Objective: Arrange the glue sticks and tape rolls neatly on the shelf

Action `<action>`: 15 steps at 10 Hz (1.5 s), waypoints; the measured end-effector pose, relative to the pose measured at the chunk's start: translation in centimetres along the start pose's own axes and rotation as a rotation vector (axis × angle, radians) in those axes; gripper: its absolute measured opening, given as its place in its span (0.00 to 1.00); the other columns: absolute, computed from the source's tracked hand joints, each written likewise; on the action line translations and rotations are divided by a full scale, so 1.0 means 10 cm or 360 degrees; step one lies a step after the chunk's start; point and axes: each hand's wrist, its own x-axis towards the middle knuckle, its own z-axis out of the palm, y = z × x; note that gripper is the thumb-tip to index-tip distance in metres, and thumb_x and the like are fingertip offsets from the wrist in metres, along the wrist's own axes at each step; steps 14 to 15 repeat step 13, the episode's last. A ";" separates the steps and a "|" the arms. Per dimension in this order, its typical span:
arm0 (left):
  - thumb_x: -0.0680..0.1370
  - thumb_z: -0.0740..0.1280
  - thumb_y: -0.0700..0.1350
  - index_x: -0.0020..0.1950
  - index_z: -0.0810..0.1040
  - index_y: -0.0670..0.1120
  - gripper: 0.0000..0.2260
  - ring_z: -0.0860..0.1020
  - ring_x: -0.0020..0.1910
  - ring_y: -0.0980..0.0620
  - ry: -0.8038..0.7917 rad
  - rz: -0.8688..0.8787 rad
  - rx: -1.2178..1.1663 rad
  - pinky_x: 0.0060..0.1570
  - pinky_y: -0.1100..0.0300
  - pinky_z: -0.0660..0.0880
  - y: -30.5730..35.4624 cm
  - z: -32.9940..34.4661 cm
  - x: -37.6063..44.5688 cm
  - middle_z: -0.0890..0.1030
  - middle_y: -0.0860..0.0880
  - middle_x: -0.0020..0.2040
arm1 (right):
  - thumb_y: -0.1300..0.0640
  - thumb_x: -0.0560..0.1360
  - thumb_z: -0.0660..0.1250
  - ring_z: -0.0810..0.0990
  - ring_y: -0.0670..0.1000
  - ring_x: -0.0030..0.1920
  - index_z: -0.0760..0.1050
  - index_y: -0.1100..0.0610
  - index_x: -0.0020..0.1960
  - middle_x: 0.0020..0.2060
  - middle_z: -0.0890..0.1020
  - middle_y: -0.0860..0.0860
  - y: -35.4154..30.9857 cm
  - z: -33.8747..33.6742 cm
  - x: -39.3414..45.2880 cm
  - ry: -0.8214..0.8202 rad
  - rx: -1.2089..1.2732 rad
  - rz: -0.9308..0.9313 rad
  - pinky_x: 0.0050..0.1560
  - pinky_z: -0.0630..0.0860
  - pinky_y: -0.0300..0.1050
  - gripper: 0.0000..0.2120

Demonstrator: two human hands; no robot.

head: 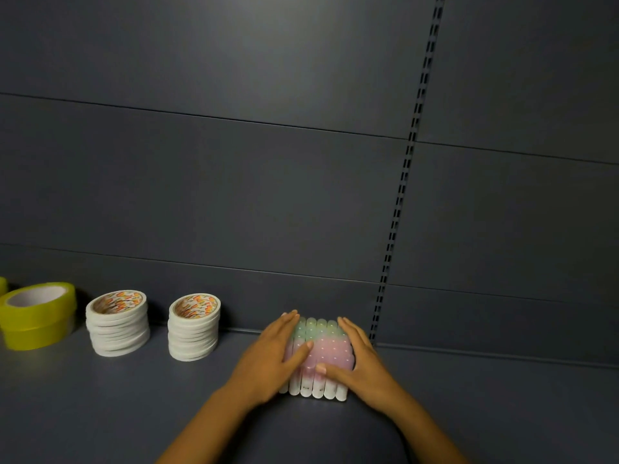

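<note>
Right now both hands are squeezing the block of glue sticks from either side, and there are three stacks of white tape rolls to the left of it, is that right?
Not quite. The head view shows two stacks of white tape rolls, not three; farther left is yellow tape. The rest holds: the left hand and right hand press the block of glue sticks from either side.
</note>
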 end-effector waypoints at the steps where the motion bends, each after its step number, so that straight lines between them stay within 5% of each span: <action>1: 0.78 0.53 0.67 0.79 0.55 0.56 0.32 0.51 0.76 0.64 0.0024 0.0009 0.0075 0.74 0.63 0.53 0.01 -0.01 0.03 0.55 0.61 0.78 | 0.27 0.60 0.71 0.57 0.39 0.73 0.51 0.43 0.78 0.77 0.54 0.39 -0.01 0.01 0.00 0.0014 0.0026 -0.0011 0.71 0.58 0.37 0.54; 2: 0.79 0.57 0.62 0.78 0.56 0.55 0.29 0.54 0.75 0.64 0.0086 -0.0063 -0.0269 0.74 0.64 0.52 -0.01 0.02 0.03 0.57 0.60 0.77 | 0.37 0.65 0.76 0.61 0.34 0.69 0.48 0.45 0.79 0.74 0.58 0.36 0.02 0.04 -0.04 0.0031 0.0138 0.0025 0.65 0.59 0.27 0.52; 3: 0.73 0.62 0.70 0.77 0.58 0.56 0.37 0.59 0.75 0.62 0.0180 -0.0228 -0.0857 0.75 0.59 0.57 -0.04 0.11 -0.04 0.61 0.61 0.76 | 0.50 0.67 0.79 0.67 0.23 0.57 0.42 0.46 0.78 0.65 0.63 0.30 0.10 0.13 -0.11 0.0033 0.0357 0.0124 0.52 0.65 0.18 0.55; 4: 0.71 0.67 0.66 0.74 0.59 0.60 0.35 0.66 0.70 0.67 -0.0008 -0.0135 -0.1059 0.67 0.69 0.65 -0.05 0.21 -0.16 0.69 0.69 0.69 | 0.55 0.65 0.81 0.72 0.27 0.59 0.51 0.42 0.73 0.64 0.70 0.33 0.16 0.20 -0.15 0.0012 0.0433 0.0097 0.59 0.72 0.28 0.49; 5: 0.70 0.74 0.58 0.74 0.58 0.58 0.38 0.69 0.69 0.65 -0.0048 -0.0064 -0.1049 0.64 0.70 0.67 -0.06 0.25 -0.19 0.71 0.63 0.70 | 0.52 0.64 0.82 0.74 0.36 0.64 0.56 0.46 0.76 0.66 0.75 0.38 0.18 0.19 -0.13 0.0007 0.0406 0.0076 0.66 0.73 0.40 0.49; 6: 0.69 0.76 0.58 0.77 0.56 0.53 0.43 0.68 0.71 0.63 -0.0033 -0.0011 -0.1021 0.66 0.69 0.66 -0.07 0.27 -0.16 0.69 0.58 0.72 | 0.57 0.65 0.81 0.74 0.37 0.64 0.57 0.50 0.76 0.66 0.74 0.39 0.19 0.16 -0.11 0.0009 0.0421 0.0051 0.60 0.72 0.31 0.48; 11: 0.68 0.77 0.58 0.76 0.58 0.54 0.43 0.70 0.70 0.60 -0.0163 -0.0006 -0.0923 0.70 0.57 0.68 -0.14 0.19 -0.09 0.71 0.58 0.70 | 0.53 0.66 0.80 0.73 0.33 0.63 0.57 0.46 0.74 0.65 0.73 0.38 0.11 0.13 -0.15 -0.0034 0.0346 0.0086 0.60 0.71 0.30 0.45; 13: 0.56 0.76 0.72 0.80 0.45 0.50 0.63 0.64 0.74 0.54 -0.0273 -0.0238 -0.0672 0.73 0.52 0.64 -0.26 0.04 -0.22 0.61 0.52 0.78 | 0.44 0.61 0.82 0.74 0.41 0.64 0.55 0.44 0.71 0.62 0.71 0.35 0.08 0.07 -0.31 -0.0055 0.0375 0.0180 0.68 0.72 0.44 0.48; 15: 0.56 0.76 0.72 0.80 0.45 0.50 0.63 0.64 0.74 0.54 -0.0273 -0.0238 -0.0672 0.73 0.52 0.64 -0.26 0.04 -0.22 0.61 0.52 0.78 | 0.44 0.61 0.82 0.74 0.41 0.64 0.55 0.44 0.71 0.62 0.71 0.35 0.08 0.07 -0.31 -0.0055 0.0375 0.0180 0.68 0.72 0.44 0.48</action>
